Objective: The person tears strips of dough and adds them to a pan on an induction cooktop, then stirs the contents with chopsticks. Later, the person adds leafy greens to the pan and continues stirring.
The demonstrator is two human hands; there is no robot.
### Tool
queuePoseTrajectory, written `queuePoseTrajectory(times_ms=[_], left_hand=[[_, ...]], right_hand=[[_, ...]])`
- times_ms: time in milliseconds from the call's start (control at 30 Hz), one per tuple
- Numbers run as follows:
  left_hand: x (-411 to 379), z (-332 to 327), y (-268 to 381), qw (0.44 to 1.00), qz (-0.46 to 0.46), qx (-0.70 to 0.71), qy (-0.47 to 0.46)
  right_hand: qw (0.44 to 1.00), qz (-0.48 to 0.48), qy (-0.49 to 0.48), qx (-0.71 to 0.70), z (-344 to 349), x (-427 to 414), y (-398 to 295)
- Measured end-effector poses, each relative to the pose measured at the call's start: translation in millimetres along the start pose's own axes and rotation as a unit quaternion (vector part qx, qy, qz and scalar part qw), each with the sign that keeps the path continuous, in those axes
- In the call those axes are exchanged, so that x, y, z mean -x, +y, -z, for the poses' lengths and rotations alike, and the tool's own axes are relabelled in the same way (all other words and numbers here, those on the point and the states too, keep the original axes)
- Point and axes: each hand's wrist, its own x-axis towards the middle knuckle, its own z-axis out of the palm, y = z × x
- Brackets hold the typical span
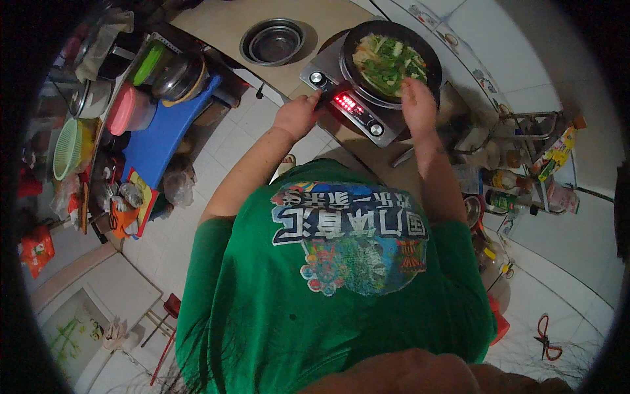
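A dark frying pan [433, 59] sits on an induction cooker [359, 115] whose red display is lit. Chopped green vegetables and paler shreds [391, 61] fill the pan. My left hand [298, 117] grips the end of the pan's black handle [332, 96], which passes over the cooker's control panel. Over the pan's near right rim is my right hand [419, 106], its fingers bunched and pointing down at the food. Whether anything is between those fingers is hidden.
Two nested metal bowls [275, 43] stand left of the cooker on the counter [211, 19]. A metal rack [529, 118] with bottles is on the right, by the tiled wall. Shelves at left hold a pink-lidded container [123, 108] and a green basket [68, 147]. Scissors [545, 340] hang lower right.
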Motion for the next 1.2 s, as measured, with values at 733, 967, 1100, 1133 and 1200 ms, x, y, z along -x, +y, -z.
queuePoseTrajectory(times_ms=[733, 967, 1100, 1133, 1200], left_hand=[[13.6, -7.8, 0.4, 1.0, -0.013, 0.011, 0.023], [15.7, -10.3, -0.1, 1.0, -0.02, 0.013, 0.02], [13.3, -9.6, 2.0, 0.999, -0.024, 0.015, 0.018], [13.6, -8.5, 2.9, 1.0, -0.021, 0.015, 0.015], [14.6, -5.8, 4.2, 1.0, -0.014, 0.016, 0.008]], right_hand=[[0.993, 0.039, -0.032, -0.111, -4.5, 79.5, -56.8], [0.972, -0.214, 0.082, -0.053, 34.8, 32.1, -15.0], [0.979, -0.175, 0.086, -0.05, 29.4, 28.2, 20.9], [0.981, -0.168, 0.071, -0.072, 19.2, 33.2, 21.2], [0.976, -0.137, 0.051, -0.163, 0.5, 36.8, 24.0]])
